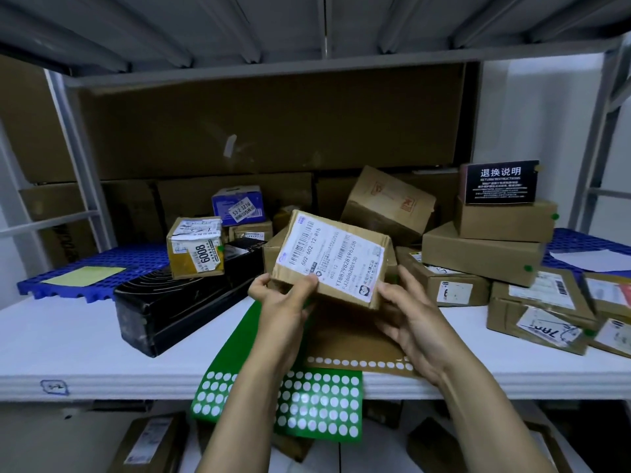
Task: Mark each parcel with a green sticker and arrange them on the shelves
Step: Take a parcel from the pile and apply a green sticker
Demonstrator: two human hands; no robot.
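Observation:
I hold a small brown cardboard parcel (333, 257) with a white shipping label above the white shelf (68, 346). My left hand (281, 302) grips its lower left corner. My right hand (409, 319) grips its lower right corner. Below my hands lie green sticker sheets (321, 404) with many round holes where stickers were peeled off, hanging over the shelf's front edge. A brown sheet (358, 336) lies beside them. Two stacked boxes at the right carry green stickers (528, 268) on their sides.
A long black box (177, 302) lies at the left with a yellow-taped parcel (196, 247) on it. Several brown parcels crowd the back and right, under a black card (500, 182). Blue plastic mats (95, 271) flank the pile. More parcels lie on the lower shelf.

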